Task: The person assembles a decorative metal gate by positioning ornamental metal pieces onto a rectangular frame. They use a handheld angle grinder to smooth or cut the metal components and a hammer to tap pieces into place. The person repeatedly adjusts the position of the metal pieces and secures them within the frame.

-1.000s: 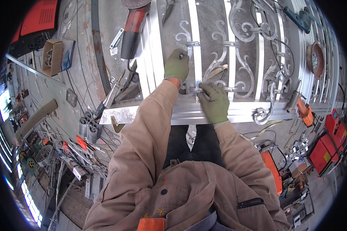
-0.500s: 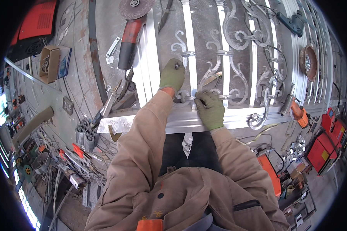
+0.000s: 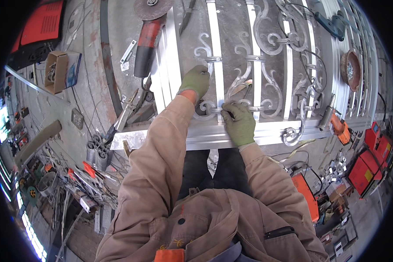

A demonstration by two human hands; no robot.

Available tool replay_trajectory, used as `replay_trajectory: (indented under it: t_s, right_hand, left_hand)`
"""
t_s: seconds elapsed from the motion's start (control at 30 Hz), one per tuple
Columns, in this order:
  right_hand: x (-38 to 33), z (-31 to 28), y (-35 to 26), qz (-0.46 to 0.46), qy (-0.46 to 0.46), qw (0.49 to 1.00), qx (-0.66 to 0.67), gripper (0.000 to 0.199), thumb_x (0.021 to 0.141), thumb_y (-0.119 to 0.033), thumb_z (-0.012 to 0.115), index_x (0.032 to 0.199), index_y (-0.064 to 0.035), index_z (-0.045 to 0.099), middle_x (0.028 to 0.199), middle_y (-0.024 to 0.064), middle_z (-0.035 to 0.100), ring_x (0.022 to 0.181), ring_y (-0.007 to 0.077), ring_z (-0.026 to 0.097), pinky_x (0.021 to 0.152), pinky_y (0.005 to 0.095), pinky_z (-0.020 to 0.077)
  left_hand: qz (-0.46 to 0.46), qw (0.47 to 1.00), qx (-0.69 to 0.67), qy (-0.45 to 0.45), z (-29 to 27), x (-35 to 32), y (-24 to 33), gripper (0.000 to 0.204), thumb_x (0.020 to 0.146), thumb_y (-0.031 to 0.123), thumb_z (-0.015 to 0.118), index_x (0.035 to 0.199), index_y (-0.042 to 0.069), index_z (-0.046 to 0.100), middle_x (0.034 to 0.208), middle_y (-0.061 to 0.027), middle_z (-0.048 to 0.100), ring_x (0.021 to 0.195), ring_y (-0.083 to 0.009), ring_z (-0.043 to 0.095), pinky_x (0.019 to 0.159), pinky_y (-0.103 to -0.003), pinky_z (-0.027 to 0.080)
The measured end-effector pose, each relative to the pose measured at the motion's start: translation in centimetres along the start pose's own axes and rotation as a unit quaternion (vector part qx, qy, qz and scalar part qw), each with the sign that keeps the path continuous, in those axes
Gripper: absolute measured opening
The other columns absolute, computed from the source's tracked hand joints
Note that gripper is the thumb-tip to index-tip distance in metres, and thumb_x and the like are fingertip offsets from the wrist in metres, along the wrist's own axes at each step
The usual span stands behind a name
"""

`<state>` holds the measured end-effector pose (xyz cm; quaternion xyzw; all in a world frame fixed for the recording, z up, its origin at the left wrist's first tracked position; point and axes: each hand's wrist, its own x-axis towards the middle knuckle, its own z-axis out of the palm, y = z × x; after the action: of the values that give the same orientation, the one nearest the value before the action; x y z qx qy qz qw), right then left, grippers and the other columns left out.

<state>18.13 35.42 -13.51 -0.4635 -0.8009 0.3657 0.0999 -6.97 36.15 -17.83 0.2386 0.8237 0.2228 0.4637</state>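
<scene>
A silver metal gate frame (image 3: 266, 135) with flat bars and curled scrolls lies flat on a workbench. My left hand (image 3: 195, 82), in a green glove, rests with its fingers bent on a scroll beside a vertical bar (image 3: 215, 52). My right hand (image 3: 238, 122), also gloved, pinches a small collar piece (image 3: 228, 107) at the foot of that bar, just above the frame's bottom rail. Both sleeves are tan.
A red angle grinder (image 3: 145, 39) lies at the frame's left edge, a welding clamp (image 3: 126, 114) below it. A cardboard box (image 3: 62, 70) sits far left. An orange tool (image 3: 336, 124) rests at the right end of the rail. Red cases (image 3: 371, 168) stand on the floor at right.
My view has shifted so the frame sits lower and nearer. Both hands stay on the same scroll and bar joint; the right hand has closed in tighter on the collar.
</scene>
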Motion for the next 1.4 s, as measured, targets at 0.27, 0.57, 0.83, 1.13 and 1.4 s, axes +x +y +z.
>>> replay_trajectory:
  t_s: [0.27,0.57,0.83,1.13,1.4]
  right_hand:
    - [0.0,0.0,-0.3,0.021,-0.008,1.0,0.006,0.017,0.099,-0.025,0.087,0.114,-0.0163,0.088,0.114,0.0079,0.083,0.111,0.037,0.076,0.099,0.0494,0.06]
    - [0.1,-0.2,-0.8,0.025,-0.013,0.999,0.018,0.017,0.099,-0.024,0.087,0.113,-0.0148,0.088,0.113,0.0095,0.083,0.108,0.0377,0.078,0.113,0.0522,0.0576]
    - [0.0,-0.1,-0.5,0.027,-0.013,0.999,0.023,0.018,0.099,-0.024,0.088,0.114,-0.0143,0.088,0.112,0.0099,0.083,0.106,0.0373,0.078,0.112,0.0513,0.0587]
    - [0.0,0.0,-0.2,0.017,-0.014,1.0,0.02,0.018,0.098,-0.024,0.088,0.113,-0.0151,0.088,0.111,0.0098,0.083,0.105,0.0364,0.077,0.098,0.0481,0.0603]
    - [0.1,-0.1,0.1,0.043,-0.038,0.998,0.029,0.02,0.1,-0.024,0.087,0.118,-0.0149,0.089,0.115,0.0103,0.083,0.113,0.035,0.077,0.098,0.0482,0.0617]
  left_hand:
    - [-0.05,0.999,-0.004,0.018,0.4,-0.8,0.9,0.047,0.109,0.031,0.07,0.152,0.01,0.069,0.141,-0.0292,0.079,0.132,-0.0484,0.075,0.113,-0.053,0.058]
    - [-0.044,0.997,-0.032,0.055,1.7,0.6,-1.0,0.039,0.107,0.027,0.072,0.134,-0.001,0.073,0.105,-0.0193,0.086,0.096,-0.0311,0.084,0.09,-0.043,0.063]
    - [-0.029,0.999,-0.009,-0.025,0.5,1.9,-1.2,0.038,0.105,0.021,0.074,0.137,0.002,0.073,0.112,-0.0178,0.086,0.099,-0.0258,0.082,0.088,-0.04,0.063]
    - [-0.019,0.995,-0.058,-0.084,0.2,2.0,-1.7,0.047,0.105,0.015,0.072,0.151,0.004,0.072,0.121,-0.0183,0.085,0.104,-0.025,0.083,0.091,-0.038,0.064]
    - [-0.022,0.985,-0.161,-0.064,0.3,1.1,-0.2,0.041,0.109,0.028,0.071,0.139,0.002,0.081,0.113,-0.0165,0.087,0.091,-0.025,0.082,0.087,-0.04,0.063]
